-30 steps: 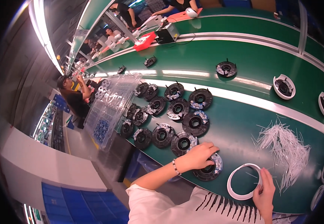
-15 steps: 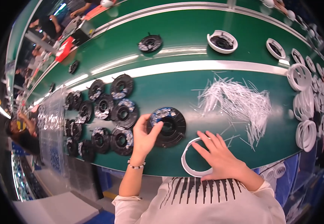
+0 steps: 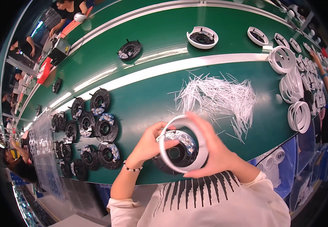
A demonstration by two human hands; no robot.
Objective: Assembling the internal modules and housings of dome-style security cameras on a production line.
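A: Both hands are at the near edge of the green table (image 3: pixel 217 45). The left hand (image 3: pixel 149 145) grips the black disc (image 3: pixel 177 153) from its left side, fingers curled over the rim. The right hand (image 3: pixel 219 157) pinches the white ring (image 3: pixel 183 145) and holds it tilted over the disc.

B: Seated or not?

A: Can't tell. The ring's far edge looks raised, and the near edge is down by the disc. It may be touching there.

B: Risk?

A: Likely a skewed fit. If the ring goes down at that tilt, one side could catch and the other ride up. The pile of thin white sticks (image 3: pixel 219 96) lies just beyond the hands, so a stray one could get trapped under the ring. The disc also sits near the table edge, and a hard push might slide it off.

B: Describe the piece.

A: The disc is round, black and ribbed, with a centre hole and a pale patterned band on its top face. The ring is plain, white and thin-walled. Matching black discs (image 3: pixel 92 130) are grouped to the left, and spare white rings (image 3: pixel 298 115) are stacked well to the right.
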